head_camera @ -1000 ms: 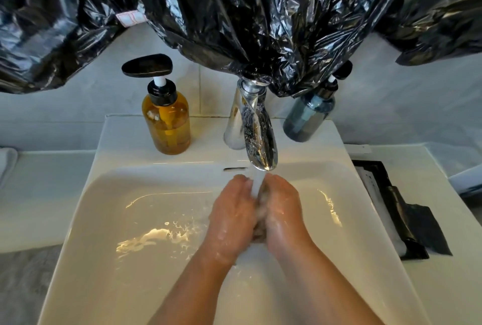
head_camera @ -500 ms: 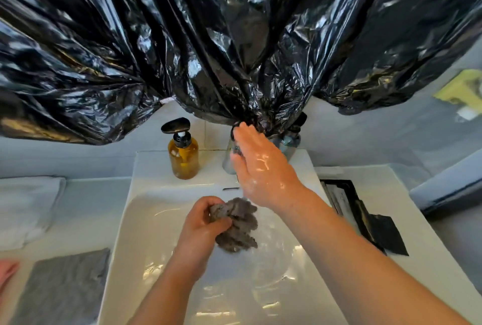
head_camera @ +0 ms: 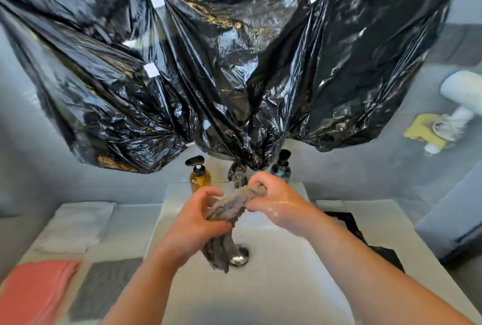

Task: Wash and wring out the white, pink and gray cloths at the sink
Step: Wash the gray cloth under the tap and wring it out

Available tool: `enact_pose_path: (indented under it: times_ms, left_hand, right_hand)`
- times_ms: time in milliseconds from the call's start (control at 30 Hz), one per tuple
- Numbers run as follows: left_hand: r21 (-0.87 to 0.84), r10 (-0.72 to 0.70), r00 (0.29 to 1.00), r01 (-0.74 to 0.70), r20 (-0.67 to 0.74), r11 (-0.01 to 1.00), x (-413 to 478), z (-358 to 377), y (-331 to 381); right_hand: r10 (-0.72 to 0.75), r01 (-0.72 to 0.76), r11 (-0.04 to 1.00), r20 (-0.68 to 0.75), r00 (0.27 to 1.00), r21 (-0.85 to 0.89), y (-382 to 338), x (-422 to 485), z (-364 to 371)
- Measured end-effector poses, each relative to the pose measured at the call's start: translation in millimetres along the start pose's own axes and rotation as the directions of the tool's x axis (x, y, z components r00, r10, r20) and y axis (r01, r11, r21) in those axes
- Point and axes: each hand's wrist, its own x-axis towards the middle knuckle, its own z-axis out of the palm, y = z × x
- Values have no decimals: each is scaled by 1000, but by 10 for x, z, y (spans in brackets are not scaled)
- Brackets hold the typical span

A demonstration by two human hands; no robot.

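Gray cloth is roped up above the sink. Long axis runs from right hand at the far end, down-left through left hand, tail hanging by the drain. Both fists are clamped on it. Likely next: counter-twist about that line.

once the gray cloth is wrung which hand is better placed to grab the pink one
Probably the left. The pink cloth lies on the counter left of the sink, nearest the left hand; the right hand grips the twisted gray cloth at its far end, across the basin.
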Motion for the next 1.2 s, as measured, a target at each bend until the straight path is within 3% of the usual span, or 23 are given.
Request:
enact_pose_path:
  times_ms: [67,133,233,333,433,533,600,700,800,900,1033,1067,1133,1200]
  left_hand:
    - [402,22,998,-41,53,915,-48,-33,204]
    - [562,17,992,-85,125,823,-57,-73,397]
    - [722,20,986,-135,166,678,-64,-98,601]
    - [816,37,988,-143,148,561,-103,-112,855]
    - [846,42,990,-136,134,516,-140,-189,1041]
    - [863,13,989,-135,147,486,-214,-181,1119]
    - [814,-16,986,-127,166,567,-258,-105,1132]
    - [624,-112,970,-50,217,780,-260,-102,1056]
    - [436,-142,955,14,261,900,-283,-166,986]
    - [348,-108,977,38,185,937,-280,-74,971]
    - [475,-131,985,64,110,878,-267,54,1010]
    - [387,-114,990,75,78,919,-272,36,1051]
    - [31,-50,999,50,4,998,-292,-32,1156]
    - [-349,31,999,-34,-15,937,-338,-91,1288]
  right_hand:
    - [-46,59,992,112,993,-112,-220,-41,-235]
    - [-64,110,970,207,976,-216,-455,-76,-432]
    - [-97,180,919,244,965,-350,-726,-108,-634]
    - [-113,271,740,284,952,-616,-902,-166,-715]
    - [-171,289,696,240,956,-657,-1031,-214,-785]
    - [-258,323,725,195,946,-608,-1245,-272,-837]
    - [-278,339,754,194,941,-563,-1411,-311,-846]
    - [-281,350,805,211,936,-479,-1585,-351,-862]
    - [-282,343,841,203,938,-418,-1662,-371,-918]
    - [-308,354,878,184,933,-323,-1753,-384,-950]
    - [-366,382,867,111,924,-321,-1891,-463,-986]
    - [-384,382,873,55,922,-304,-1880,-491,-1034]
    - [-358,343,927,-78,931,-153,-1704,-472,-1172]
    - [-238,254,962,-149,960,100,-1384,-442,-1220]
